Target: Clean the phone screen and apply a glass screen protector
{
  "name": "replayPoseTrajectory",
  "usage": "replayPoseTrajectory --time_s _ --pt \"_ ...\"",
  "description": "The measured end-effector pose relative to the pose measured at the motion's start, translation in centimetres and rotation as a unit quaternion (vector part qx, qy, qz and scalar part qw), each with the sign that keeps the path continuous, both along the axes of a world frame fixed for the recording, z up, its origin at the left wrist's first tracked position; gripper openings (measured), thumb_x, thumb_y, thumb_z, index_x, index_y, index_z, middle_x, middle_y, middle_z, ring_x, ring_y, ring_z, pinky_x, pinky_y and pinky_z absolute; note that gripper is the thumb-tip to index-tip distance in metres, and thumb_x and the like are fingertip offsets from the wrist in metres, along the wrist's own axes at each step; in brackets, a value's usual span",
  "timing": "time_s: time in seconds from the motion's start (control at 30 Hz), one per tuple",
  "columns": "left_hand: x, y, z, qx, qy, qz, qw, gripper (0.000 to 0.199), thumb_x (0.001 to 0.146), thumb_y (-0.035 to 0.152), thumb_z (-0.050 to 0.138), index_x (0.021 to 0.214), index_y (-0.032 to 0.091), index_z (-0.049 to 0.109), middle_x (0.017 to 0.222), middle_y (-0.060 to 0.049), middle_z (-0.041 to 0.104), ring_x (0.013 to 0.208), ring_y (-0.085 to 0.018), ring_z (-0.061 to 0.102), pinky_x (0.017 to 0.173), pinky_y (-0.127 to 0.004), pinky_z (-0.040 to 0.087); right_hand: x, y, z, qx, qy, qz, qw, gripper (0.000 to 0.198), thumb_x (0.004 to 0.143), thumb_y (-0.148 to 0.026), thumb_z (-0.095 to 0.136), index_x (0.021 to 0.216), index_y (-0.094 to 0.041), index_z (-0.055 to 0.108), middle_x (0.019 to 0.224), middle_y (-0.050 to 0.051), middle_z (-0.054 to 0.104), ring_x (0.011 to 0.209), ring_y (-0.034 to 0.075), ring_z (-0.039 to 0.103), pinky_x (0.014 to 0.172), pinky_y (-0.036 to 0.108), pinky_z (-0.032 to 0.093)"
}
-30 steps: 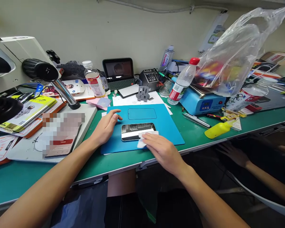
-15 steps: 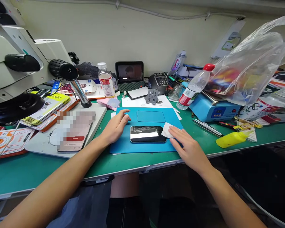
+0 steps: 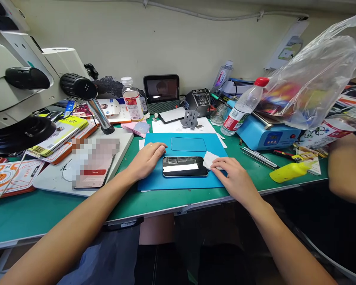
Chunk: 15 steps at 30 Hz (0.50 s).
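Phone face up on the mat, wipe at its right end

The phone (image 3: 184, 167) lies flat at the centre of the frame, long side across, on the blue mat (image 3: 178, 183) on the green worktop (image 3: 121, 213). Its screen is black and glossy, with rounded corners and a thin silvery rim. A broad white reflection crosses the lower half; smaller pale shapes line the upper edge. Just above it on the mat shows a thin, phone-shaped outline (image 3: 188, 137).

Half a second ago the right grip (image 3: 237, 178) lay flatter over the white wipe (image 3: 210, 159), fingers stretched out; now the fingers are bent and pinch its near right part. A co-worker's arm (image 3: 348, 170) has come in at the right edge of the frame. The phone has stayed put.

The phone sits between the two grips: the right one is just beyond its right end, with the wipe against that end. The left grip (image 3: 148, 161) is near its left end, fingers loosely bent; whether thumb and fingertips meet, I cannot tell.
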State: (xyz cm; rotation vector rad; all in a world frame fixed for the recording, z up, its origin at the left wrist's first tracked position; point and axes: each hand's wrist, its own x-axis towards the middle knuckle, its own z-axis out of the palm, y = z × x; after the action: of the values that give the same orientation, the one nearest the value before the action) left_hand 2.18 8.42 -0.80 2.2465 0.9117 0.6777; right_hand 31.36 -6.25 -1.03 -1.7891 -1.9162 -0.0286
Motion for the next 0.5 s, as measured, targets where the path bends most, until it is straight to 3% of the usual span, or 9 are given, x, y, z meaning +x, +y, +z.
replayPoseTrajectory --time_s 0.2,0.33,0.5 --pt "0.0 0.0 -0.1 0.007 0.001 -0.002 1.000 0.050 0.107 0.050 0.023 0.116 0.022 0.063 0.108 -0.006 0.072 0.101 -0.025 0.061 0.095 -0.042 0.046 2.3 -0.7 1.7 -0.022 -0.016 0.055 0.998 0.023 0.100 -0.032 0.048 0.096 -0.022 0.069 0.106 0.009 0.076 0.102 0.027 0.071 0.090 0.045 0.057" --pt "0.0 0.0 -0.2 0.004 0.006 -0.007 1.000 0.050 0.107 0.051 0.022 0.116 0.023 0.063 0.107 -0.006 0.072 0.100 -0.025 0.061 0.094 -0.042 0.046 3.5 -1.7 1.4 -0.047 -0.023 0.098 0.994 0.025 0.100 -0.033 0.049 0.100 -0.023 0.072 0.116 0.008 0.076 0.113 0.028 0.070 0.098 0.045 0.056" --pt "0.0 0.0 -0.2 0.002 0.008 -0.004 1.000 0.050 0.107 0.050 0.023 0.116 0.023 0.064 0.106 -0.005 0.073 0.101 -0.024 0.062 0.096 -0.042 0.046 3.1 -3.4 0.6 -0.043 -0.029 0.092 0.994 0.032 0.100 -0.035 0.051 0.124 -0.025 0.070 0.131 0.008 0.071 0.126 0.029 0.064 0.109 0.052 0.049"
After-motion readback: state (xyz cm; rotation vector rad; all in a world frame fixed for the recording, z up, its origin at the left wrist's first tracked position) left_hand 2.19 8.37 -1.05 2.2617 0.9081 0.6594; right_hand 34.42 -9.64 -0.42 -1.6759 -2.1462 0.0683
